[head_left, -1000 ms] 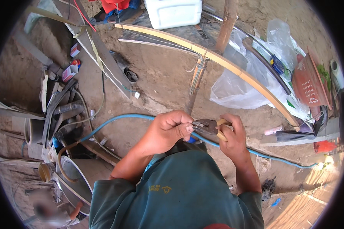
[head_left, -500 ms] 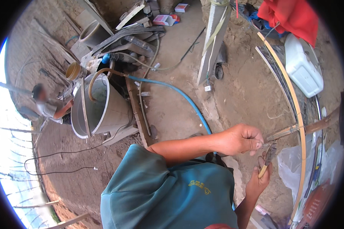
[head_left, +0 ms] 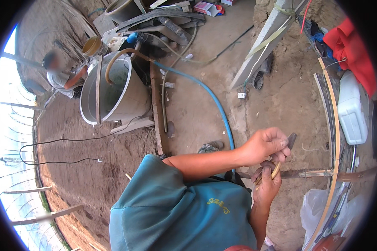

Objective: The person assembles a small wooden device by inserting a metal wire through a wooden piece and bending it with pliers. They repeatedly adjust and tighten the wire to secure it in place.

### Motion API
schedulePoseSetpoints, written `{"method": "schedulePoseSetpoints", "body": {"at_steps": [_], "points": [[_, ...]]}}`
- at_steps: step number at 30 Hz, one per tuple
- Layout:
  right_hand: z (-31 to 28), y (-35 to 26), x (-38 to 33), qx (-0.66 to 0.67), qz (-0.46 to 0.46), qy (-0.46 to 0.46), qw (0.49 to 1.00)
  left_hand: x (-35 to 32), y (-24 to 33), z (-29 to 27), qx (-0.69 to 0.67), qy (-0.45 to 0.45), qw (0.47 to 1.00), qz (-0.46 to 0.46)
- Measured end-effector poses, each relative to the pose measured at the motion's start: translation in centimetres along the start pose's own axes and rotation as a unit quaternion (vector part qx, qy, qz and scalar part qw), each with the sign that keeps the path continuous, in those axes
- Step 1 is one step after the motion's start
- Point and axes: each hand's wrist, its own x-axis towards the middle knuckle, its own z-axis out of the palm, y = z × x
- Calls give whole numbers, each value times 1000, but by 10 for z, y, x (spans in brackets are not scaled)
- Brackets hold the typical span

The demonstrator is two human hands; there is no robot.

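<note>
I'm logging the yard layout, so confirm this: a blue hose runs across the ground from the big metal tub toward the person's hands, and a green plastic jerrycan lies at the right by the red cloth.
One detail is wrong: the jerrycan is white, not green, as the head view shows. The rest stands: the blue hose runs from the metal tub toward the hands, and the jerrycan lies at the right by the red cloth.

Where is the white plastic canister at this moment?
In the head view, the white plastic canister lies at the right edge, below the red cloth, beside the long bent bamboo strip.
</note>
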Motion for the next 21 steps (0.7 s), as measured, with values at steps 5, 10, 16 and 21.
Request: {"method": "schedulePoseSetpoints", "body": {"at_steps": [5, 10, 16, 21], "points": [[-1, 2, 3, -24, 12, -4, 1000, 7, 1, -15, 15, -13, 999, 26], [-6, -8, 7, -10, 30, -5, 999, 19, 2, -39, 9, -67, 996, 55], [1, -33, 5, 43, 77, -64, 994, 23, 18, -48, 37, -139, 989, 26], [11, -45, -7, 109, 89, -36, 989, 34, 9, -54, -21, -152, 987, 36]]}}
